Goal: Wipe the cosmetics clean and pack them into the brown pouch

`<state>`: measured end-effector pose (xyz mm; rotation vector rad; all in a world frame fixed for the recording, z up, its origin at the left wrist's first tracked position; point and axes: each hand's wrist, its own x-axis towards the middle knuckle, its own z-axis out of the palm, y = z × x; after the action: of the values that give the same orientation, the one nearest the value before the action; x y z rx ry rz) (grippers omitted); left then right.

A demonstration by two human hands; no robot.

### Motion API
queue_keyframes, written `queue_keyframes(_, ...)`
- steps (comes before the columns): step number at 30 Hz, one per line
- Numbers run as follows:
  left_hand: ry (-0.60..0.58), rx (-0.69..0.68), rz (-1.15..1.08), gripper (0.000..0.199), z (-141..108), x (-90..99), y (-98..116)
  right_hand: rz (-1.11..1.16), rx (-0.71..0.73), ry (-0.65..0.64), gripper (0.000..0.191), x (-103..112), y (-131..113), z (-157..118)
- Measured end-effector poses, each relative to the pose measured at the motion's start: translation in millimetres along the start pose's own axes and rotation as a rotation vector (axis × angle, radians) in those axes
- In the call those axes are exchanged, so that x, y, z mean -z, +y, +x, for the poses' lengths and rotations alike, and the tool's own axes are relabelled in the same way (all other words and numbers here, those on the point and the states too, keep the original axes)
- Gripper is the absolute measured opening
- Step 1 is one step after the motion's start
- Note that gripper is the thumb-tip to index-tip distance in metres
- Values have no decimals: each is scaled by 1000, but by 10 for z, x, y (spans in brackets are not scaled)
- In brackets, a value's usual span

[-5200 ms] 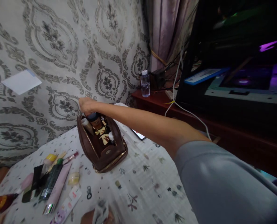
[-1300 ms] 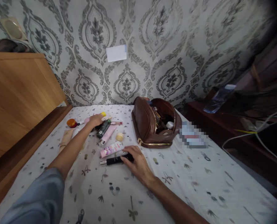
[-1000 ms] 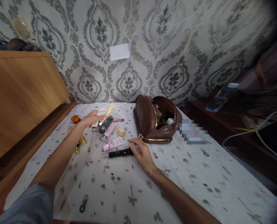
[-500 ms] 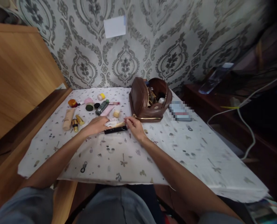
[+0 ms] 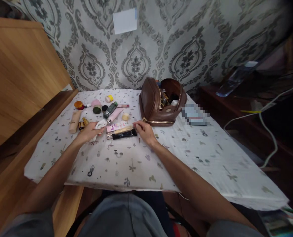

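Observation:
My left hand (image 5: 88, 132) is closed on a crumpled white cloth (image 5: 101, 123), held just left of a row of cosmetic tubes. That row has a white-and-pink tube (image 5: 117, 126) at the back, a slim beige tube (image 5: 121, 131) in the middle and a black tube (image 5: 125, 134) in front. At their right end is my right hand (image 5: 145, 132), its fingers curled together at the tip of the beige tube; the exact grip is partly hidden. Gold-and-black small bottles (image 5: 83, 125) lie partly behind my left hand. A cream-coloured jar (image 5: 125, 116) stands behind the tubes.
An unzipped brown leather bag (image 5: 151, 102) holding cosmetics sits at the back right, with a blurred-out phone-like object (image 5: 195, 115) beside it. Further left are a beige tube lying flat (image 5: 75, 121), an amber jar (image 5: 79, 105), a green tube (image 5: 110, 110) and a pink tube (image 5: 114, 116).
My left hand has moved left with the white cloth, uncovering the white-and-pink tube. My right hand stays at the tubes' right end. The view has shifted slightly.

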<state>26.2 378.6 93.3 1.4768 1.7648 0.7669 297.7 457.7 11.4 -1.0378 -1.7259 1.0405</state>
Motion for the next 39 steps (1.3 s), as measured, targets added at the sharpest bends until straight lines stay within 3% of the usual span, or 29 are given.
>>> queue_keyframes(6,-20,25,-65,48,-105,-164,-188,55,-78,-30,26,-4,16,-2)
queue_keyframes(13,-1,56,-106,45,-101,-244,-239,-234,-1,-46,24,35,-51,11)
queue_keyframes(19,9,24,-144,41,-77,-278,-286,-280,-14,-78,11,28,-65,160)
queue_keyframes(23,30,-11,-167,40,-64,-310,-329,-257,-46,-96,5,-6,-39,224)
queue_keyframes(33,36,-66,-143,42,-115,-367,-310,-77,-46,-217,22,-32,-70,178)
queue_keyframes(36,103,-56,-63,39,-29,-249,-329,-136,-47,-239,25,-14,-94,189)
queue_keyframes(39,251,-13,90,34,278,131,-304,-180,-42,-236,23,0,-99,196)
